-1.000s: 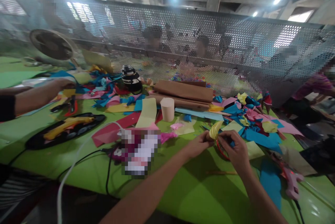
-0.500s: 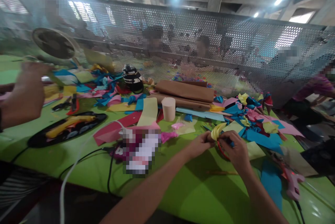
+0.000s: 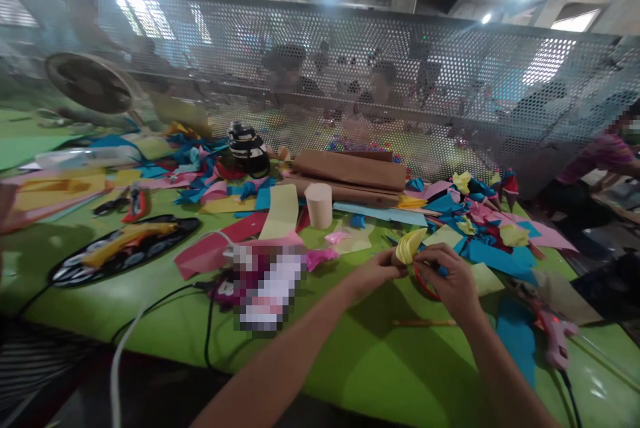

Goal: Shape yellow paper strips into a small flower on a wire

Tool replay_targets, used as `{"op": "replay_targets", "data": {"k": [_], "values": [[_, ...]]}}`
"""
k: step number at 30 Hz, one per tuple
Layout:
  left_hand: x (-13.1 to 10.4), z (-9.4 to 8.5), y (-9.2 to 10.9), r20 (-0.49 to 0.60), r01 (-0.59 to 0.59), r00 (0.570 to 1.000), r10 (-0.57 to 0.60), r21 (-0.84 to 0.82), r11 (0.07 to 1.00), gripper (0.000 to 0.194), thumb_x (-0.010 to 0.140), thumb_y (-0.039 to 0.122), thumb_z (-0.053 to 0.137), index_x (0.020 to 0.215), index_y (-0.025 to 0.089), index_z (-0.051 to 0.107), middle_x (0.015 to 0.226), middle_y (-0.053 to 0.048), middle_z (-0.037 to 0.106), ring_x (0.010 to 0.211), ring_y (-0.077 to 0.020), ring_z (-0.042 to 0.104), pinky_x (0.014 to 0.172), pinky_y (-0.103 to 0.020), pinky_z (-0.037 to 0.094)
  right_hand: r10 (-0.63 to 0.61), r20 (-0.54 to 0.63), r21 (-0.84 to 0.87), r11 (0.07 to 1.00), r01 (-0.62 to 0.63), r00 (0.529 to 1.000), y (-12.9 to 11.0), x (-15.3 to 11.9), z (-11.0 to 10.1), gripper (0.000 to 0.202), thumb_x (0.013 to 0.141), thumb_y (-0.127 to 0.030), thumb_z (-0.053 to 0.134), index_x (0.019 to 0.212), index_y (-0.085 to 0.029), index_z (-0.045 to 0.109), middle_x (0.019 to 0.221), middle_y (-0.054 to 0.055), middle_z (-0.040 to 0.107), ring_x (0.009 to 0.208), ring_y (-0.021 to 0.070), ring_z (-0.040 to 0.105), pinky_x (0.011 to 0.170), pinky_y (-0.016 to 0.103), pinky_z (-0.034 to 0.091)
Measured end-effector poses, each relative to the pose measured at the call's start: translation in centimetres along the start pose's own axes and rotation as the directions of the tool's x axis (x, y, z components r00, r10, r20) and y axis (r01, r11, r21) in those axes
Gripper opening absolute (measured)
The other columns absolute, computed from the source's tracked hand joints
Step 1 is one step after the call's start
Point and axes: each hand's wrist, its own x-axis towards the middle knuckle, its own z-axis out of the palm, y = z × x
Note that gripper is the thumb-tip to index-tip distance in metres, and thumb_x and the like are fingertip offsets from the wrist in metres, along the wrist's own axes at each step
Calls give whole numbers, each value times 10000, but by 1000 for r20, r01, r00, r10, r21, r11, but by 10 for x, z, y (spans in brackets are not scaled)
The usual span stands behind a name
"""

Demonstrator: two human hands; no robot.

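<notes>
The folded yellow paper (image 3: 410, 245) stood just above and between the two hands, over the green table (image 3: 380, 361), its curved length rising up and away from the person, with a red ring (image 3: 425, 283) beneath it. The left hand (image 3: 373, 275) pinched the paper's lower end from the left, fingers closed on it. The right hand (image 3: 450, 281), equally near, curled around the ring and the paper's base.

I have both forearms stretched forward over the green table (image 3: 350, 375), wrists converging. My left hand (image 3: 374, 274) is curled, thumb and fingertips pinched together toward the right one. My right hand (image 3: 449, 277) arches palm-down just beside it, fingers bent and closed in a pinch, knuckles raised.
</notes>
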Motion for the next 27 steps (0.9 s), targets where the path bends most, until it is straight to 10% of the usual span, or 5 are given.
{"op": "replay_targets", "data": {"k": [27], "values": [[-11, -6, 18, 140, -32, 990, 24, 54, 998, 430, 605, 325, 905, 942, 124, 729, 866, -43, 717, 882, -206, 652, 883, -347, 527, -135, 15, 57, 989, 134, 991, -23, -2, -10, 105, 890, -142, 695, 899, -242, 726, 874, 48, 683, 823, 188, 676, 701, 287, 546]]}}
